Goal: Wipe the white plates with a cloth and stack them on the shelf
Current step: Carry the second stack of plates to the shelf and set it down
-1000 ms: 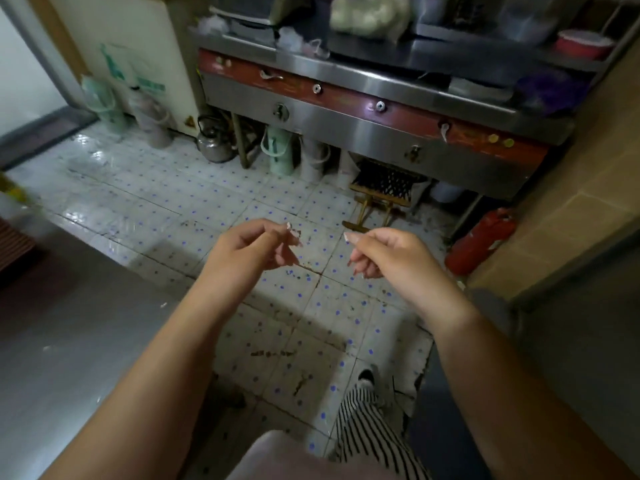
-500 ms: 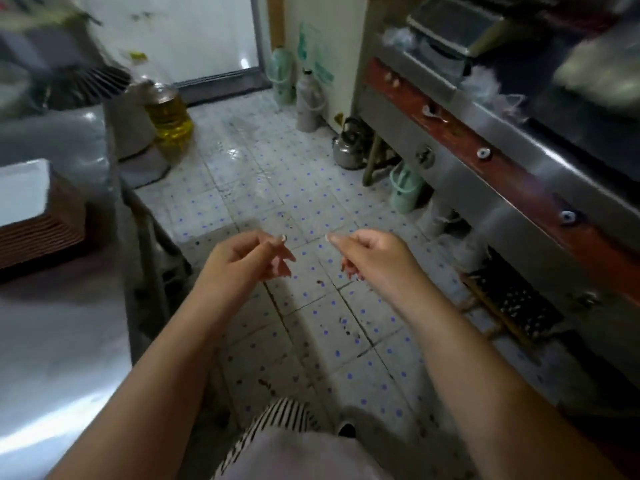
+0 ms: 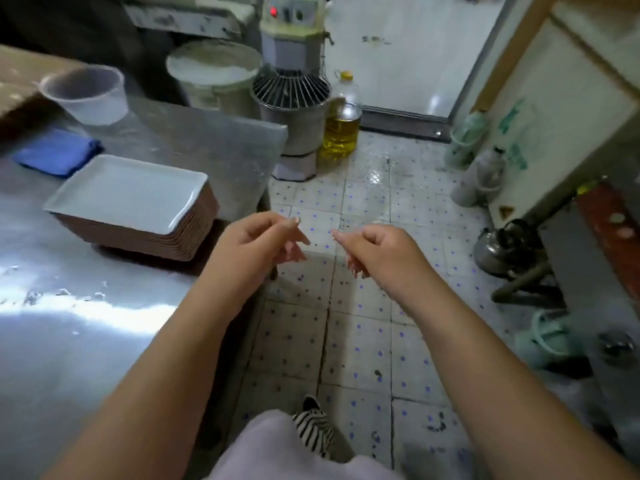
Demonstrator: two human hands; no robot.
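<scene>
commercial kitchen: steel counter (image 3: 86, 323), dough mixer (image 3: 291, 98), oil jug (image 3: 341, 123).

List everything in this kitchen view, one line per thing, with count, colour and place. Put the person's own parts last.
stack of plates: one stack, white top plate, brown sides, on the steel table
blue cloth: one, folded, on the table behind the stack
plastic tub: one, translucent white, far end of the table
steel table: one, silver, left side
mixer: one, grey with a wire guard, on the floor past the table
oil bottle: one, yellow oil, right of the mixer
kettle: one, metal, on the floor at right
left hand: fingers loosely curled, holds nothing visible
right hand: fingers loosely curled, holds nothing visible
</scene>
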